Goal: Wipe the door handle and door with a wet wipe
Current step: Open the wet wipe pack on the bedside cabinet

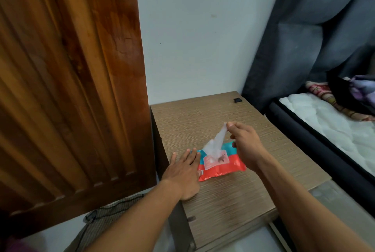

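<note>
Centrally, a wipe pack (220, 164) lies on the cabinet (223, 201), right of the door (71, 89). Left hand (183, 172) rests flat and open on the pack's left end. Right hand (243, 146) pinches 1 wipe (218, 140) by thumb and forefinger, drawn partway up from the pack's opening.

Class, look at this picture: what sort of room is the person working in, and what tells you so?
Most likely a bedroom. A quilted mattress lies at the right beside a dark curtain, a low wooden cabinet stands like a nightstand, and a wooden door is at the left.
</note>
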